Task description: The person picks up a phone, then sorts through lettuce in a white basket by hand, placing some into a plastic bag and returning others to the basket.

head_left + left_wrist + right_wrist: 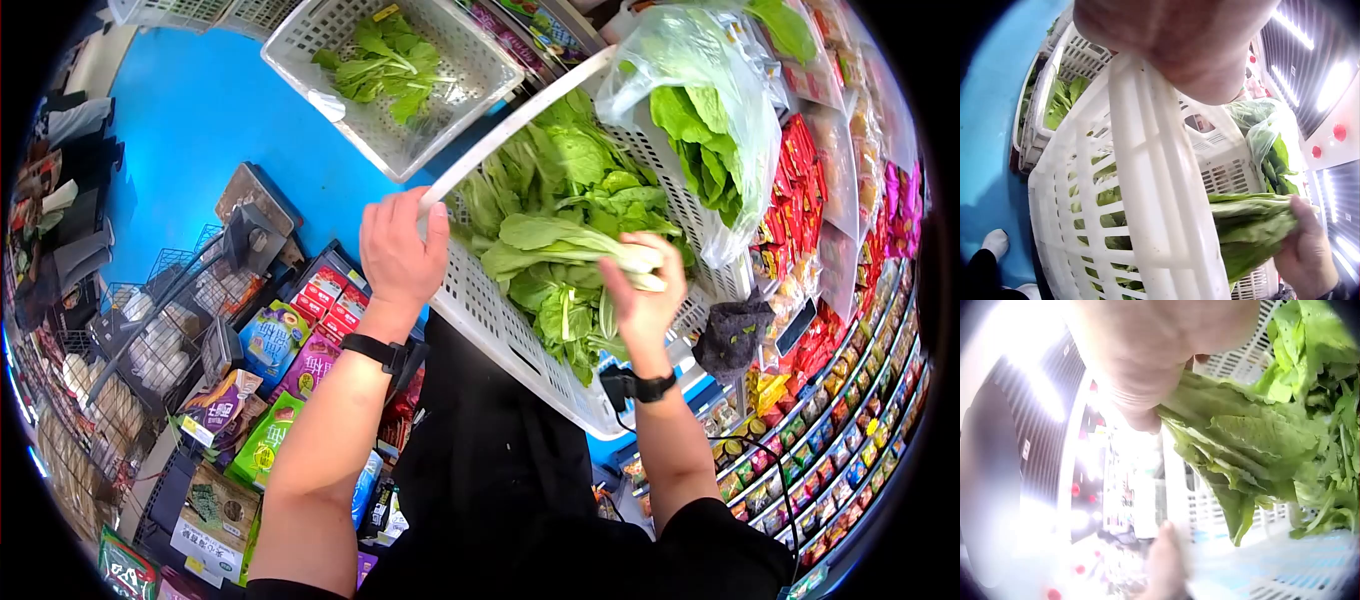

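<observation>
A large white perforated basket (pixel 500 325) holds loose leafy greens (pixel 570 150). My left hand (pixel 402 250) grips its rim at the corner; in the left wrist view that rim (pixel 1166 181) fills the middle. My right hand (pixel 652 290) holds a bunch of greens (pixel 560 243) by its pale stems, above the other leaves, with the leafy end pointing left. The left wrist view shows the right hand (pixel 1307 256) round the stem end of the bunch (pixel 1250 228). In the right wrist view the bunch (pixel 1241 434) hangs from my fingers, its leaves over the basket.
A second white basket (pixel 400 150) with a few greens stands beyond on the blue floor (pixel 180 100). A clear plastic bag of greens (pixel 735 100) rests at the basket's right edge. Snack packets (pixel 275 345) lie at the left, and snack shelves (pixel 830 440) stand at the right.
</observation>
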A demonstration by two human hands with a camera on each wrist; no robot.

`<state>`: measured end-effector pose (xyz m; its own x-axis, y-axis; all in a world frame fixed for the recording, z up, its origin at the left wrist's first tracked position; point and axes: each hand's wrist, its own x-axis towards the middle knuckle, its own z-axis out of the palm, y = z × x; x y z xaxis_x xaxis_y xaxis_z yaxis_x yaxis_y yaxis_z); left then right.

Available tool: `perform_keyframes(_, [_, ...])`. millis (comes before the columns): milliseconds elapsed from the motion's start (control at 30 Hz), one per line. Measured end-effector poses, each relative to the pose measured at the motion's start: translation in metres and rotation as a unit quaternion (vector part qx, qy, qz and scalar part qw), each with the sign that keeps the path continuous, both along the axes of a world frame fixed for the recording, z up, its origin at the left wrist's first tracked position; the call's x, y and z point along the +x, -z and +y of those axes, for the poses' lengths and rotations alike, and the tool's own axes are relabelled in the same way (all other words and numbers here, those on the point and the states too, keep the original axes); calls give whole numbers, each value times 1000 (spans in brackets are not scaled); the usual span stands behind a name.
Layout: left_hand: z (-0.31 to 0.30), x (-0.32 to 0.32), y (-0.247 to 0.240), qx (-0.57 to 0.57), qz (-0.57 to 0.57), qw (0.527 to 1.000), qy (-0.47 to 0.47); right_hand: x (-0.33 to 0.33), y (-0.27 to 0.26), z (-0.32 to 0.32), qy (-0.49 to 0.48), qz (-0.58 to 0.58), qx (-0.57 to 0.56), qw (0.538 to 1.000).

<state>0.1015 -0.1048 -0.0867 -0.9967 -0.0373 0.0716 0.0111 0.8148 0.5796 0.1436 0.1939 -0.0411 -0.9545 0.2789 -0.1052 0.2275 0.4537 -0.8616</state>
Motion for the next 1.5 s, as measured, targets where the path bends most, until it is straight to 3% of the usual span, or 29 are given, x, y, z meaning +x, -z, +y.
perform_keyframes(33, [0, 0, 0, -3, 5, 1000, 1, 3, -9, 12, 53, 14, -117, 992])
perform_keyframes(100, [2, 0, 0, 2, 10, 1000, 9, 8, -21, 29, 124, 12, -193, 973])
perform_keyframes(233, [5, 1, 1, 2, 9, 1000, 2, 24, -18, 48, 243, -35, -415, 876])
perform_keyframes(467, [11, 2, -10, -48, -32, 998, -3, 83, 44, 77, 365, -149, -496, 774])
perform_keyframes(600, [11, 5, -5, -66, -25, 997, 1, 132, 80, 92, 399, -217, -486, 747])
perform_keyframes(700, [11, 4, -5, -75, -37, 996, 2, 144, 65, 93, 333, -247, -478, 774])
perform_keyframes(900, [15, 5, -6, -106, -49, 993, 8, 164, 73, 103, 293, -265, -482, 782])
perform_keyframes(1067, [16, 3, -5, -130, -53, 990, 3, 166, 60, 106, 314, -228, -581, 715])
perform_keyframes(1200, [23, 5, -13, -156, -66, 986, 3, 173, 45, 107, 293, -201, -624, 696])
perform_keyframes(1267, [31, 14, -18, -180, 45, 982, -19, 171, 29, 105, 283, -199, -642, 684])
perform_keyframes(1367, [59, 45, -47, -115, -27, 993, 28, 171, 11, 106, 267, -178, -665, 674])
perform_keyframes(1433, [89, 80, -69, -7, -52, 990, 128, 167, -3, 106, 253, -191, -673, 668])
perform_keyframes(1500, [117, 116, -83, 90, -113, 976, 163, 163, -10, 103, 236, -204, -682, 662])
